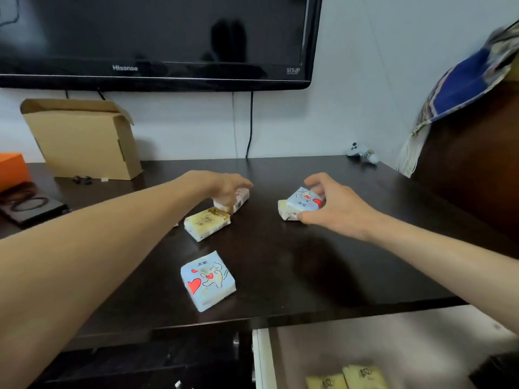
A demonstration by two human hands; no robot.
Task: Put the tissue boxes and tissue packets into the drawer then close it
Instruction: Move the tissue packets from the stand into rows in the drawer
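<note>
Several tissue packets lie on the dark tabletop (323, 270). My left hand (224, 188) closes over a pink-white packet (242, 198), with a yellow packet (206, 224) just in front of it. My right hand (331, 204) grips a blue packet with red hearts (300, 204), which lies on another pale packet. A second blue heart packet (207, 280) sits alone near the front edge. Below the table at the lower right the drawer (379, 346) stands pulled out, with two yellow packets (345, 379) inside.
A black television (154, 37) hangs on the wall behind. An open cardboard box (81, 138) and an orange box (11, 169) stand at the back left. A small white toy (361, 153) rests at the back right. A dark cabinet with patterned cloth (471, 80) rises on the right.
</note>
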